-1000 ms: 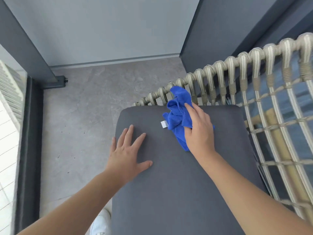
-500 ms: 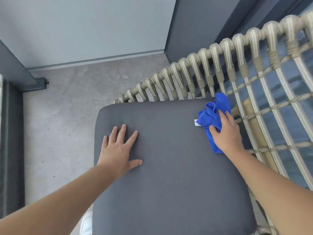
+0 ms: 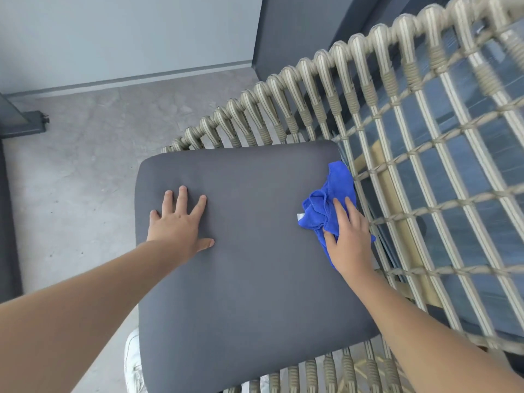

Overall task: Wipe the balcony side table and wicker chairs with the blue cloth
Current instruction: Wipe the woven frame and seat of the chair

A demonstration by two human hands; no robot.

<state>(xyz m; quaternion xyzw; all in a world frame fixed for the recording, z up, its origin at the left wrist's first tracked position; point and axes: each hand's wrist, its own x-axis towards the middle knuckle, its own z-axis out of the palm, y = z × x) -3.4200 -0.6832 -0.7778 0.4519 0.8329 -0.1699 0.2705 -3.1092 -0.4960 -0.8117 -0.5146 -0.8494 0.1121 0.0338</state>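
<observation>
blue cloth [image 3: 326,205] bunched under right hand [image 3: 347,236], apart from left hand [image 3: 180,222].

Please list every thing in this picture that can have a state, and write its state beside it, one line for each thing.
blue cloth: bunched, lying at the cushion's right edge under the right hand.
right hand: fingers straight, pressing the cloth onto the cushion.
left hand: flat, fingers spread, resting on the cushion.
grey seat cushion: lying in place on the chair seat.
wicker chair: upright, cushion on it.
white shoe: on the floor, partly hidden by the cushion.
</observation>
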